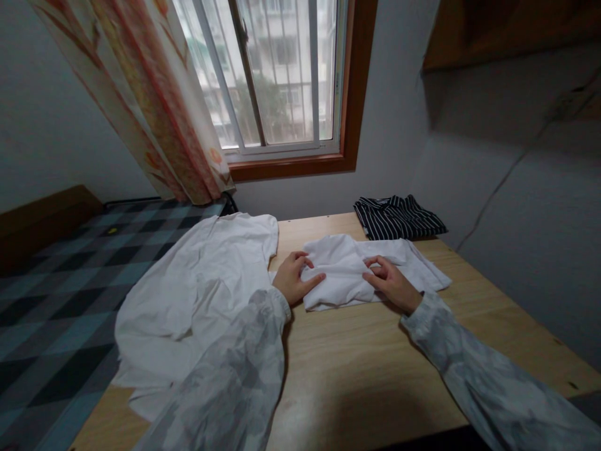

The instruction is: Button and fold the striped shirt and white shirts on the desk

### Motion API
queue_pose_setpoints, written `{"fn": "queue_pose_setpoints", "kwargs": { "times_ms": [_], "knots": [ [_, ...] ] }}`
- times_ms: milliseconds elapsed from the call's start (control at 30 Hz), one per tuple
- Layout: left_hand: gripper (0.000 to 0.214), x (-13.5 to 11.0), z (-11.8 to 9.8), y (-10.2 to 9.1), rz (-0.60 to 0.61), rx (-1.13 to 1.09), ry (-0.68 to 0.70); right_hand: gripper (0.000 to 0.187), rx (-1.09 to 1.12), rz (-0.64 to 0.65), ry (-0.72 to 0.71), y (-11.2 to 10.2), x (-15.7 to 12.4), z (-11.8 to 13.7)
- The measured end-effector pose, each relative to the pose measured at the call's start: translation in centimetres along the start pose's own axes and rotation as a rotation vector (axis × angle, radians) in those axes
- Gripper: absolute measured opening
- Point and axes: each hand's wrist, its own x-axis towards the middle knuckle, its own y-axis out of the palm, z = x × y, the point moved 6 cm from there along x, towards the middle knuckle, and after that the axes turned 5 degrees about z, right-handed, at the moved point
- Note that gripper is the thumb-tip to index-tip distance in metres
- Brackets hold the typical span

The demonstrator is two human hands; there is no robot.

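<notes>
A folded white garment [347, 266] lies in the middle of the wooden table [357, 363]. My left hand [295, 277] rests on its left edge, thumb and fingers closed on the cloth. My right hand [391, 282] lies on its right part, fingers pinching a fold. A larger white garment [201, 294] is spread loosely over the table's left side, hanging past the edge. Both my arms wear pale patterned sleeves.
A folded dark striped garment [397, 216] sits at the table's far right corner by the wall. A bed with a checked blue-and-black cover [56, 294] stands to the left. A window [277, 75] with a flowered curtain [154, 106] is behind the table.
</notes>
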Motion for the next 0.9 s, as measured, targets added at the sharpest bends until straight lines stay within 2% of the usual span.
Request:
{"fn": "queue_pose_setpoints", "kwargs": {
  "times_ms": [67,133,233,300,400,500,600,767,833,900],
  "knots": [
    [0.063,-0.2,-0.5,0.4,0.063,0.062,0.015,0.036,-0.122,0.014,-0.023,-0.1,-0.4,0.2],
    [0.089,-0.5,-0.9,1.0,0.135,0.134,0.027,0.027,-0.287,-0.028,-0.061,-0.4,-0.8,0.7],
    [0.102,-0.8,-1.2,1.5,0.189,0.203,0.042,0.016,-0.497,-0.098,-0.073,-1.1,-1.1,1.3],
    [0.088,-0.8,-1.1,1.6,0.182,0.207,0.053,0.016,-0.534,-0.14,-0.068,-1.6,-0.9,1.3],
    [0.05,-0.4,-0.6,1.1,0.126,0.141,0.046,0.031,-0.498,-0.281,-0.072,-2.6,-0.3,1.4],
    [0.037,0.1,-0.1,0.4,0.046,0.093,0.006,0.051,-0.498,-0.325,-0.01,-3.0,1.0,1.0],
    [0.035,0.2,-0.3,-0.3,0.0,0.161,-0.043,0.052,-0.587,-0.228,0.03,-2.3,2.7,0.9],
    [0.052,0.1,-1.5,-0.9,0.022,0.237,-0.108,0.044,-0.488,-0.043,-0.121,-0.1,4.0,1.6],
    [0.051,0.1,-1.6,-1.4,-0.05,0.201,-0.135,0.044,-0.413,0.027,-0.143,0.5,3.8,1.7],
    [0.036,0.2,-1.4,-1.8,-0.158,0.125,-0.108,0.044,-0.312,0.108,-0.137,0.9,3.5,1.5]
  ]
}}
